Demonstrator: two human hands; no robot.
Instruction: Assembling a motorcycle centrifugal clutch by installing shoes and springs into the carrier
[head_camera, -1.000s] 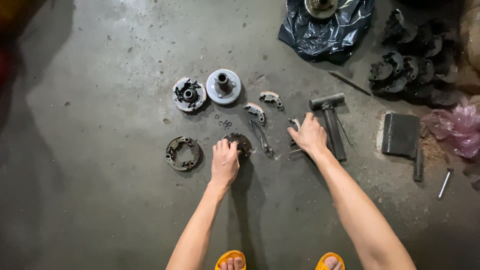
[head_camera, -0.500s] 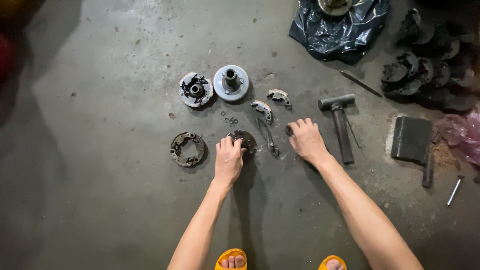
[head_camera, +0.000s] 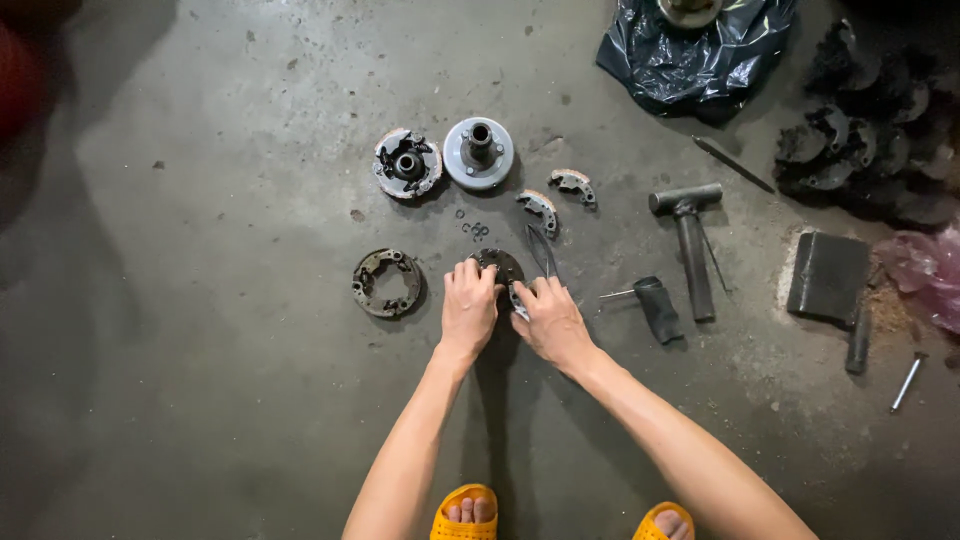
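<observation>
Hands together now over a dark, greasy round metal disc (head_camera: 500, 266) lying flat on the rough grey concrete floor (head_camera: 200, 350), about the middle of the scene: the left hand (head_camera: 470, 308) presses down on the disc's left edge with fingers curled over it, and the right hand (head_camera: 550, 320) closes in just beside it, gripping slim metal pliers (head_camera: 541, 253) whose pointed tips angle up and away past the disc's right side. Whether the pliers actually bite on anything, I cannot tell. Left of the disc sits a rusty, ring-shaped plate (head_camera: 386, 283) with cut-outs, lying flat and apart from the hands. Farther away, two round pieces side by side: a grimy hub with worn pads (head_camera: 407, 163) on the left, and a smooth pale grey dish with a central stub (head_camera: 478, 152) on the right. Two curved, crescent-shaped shoes (head_camera: 556, 198) lie to the right of those, with tiny clips (head_camera: 474, 228) scattered between them and the disc. Over on the right, a heavy T-shaped dark steel tool (head_camera: 690, 240) lies flat, a short black sleeve with a thin pin (head_camera: 652, 305) near it, then a flat dark rectangular block (head_camera: 828, 275). Far right, a heap of blackened curved parts (head_camera: 860, 150); at the far edge, a crumpled glossy black plastic bag (head_camera: 700, 55). Near the bottom, yellow sandals (head_camera: 466, 515) peek in.
</observation>
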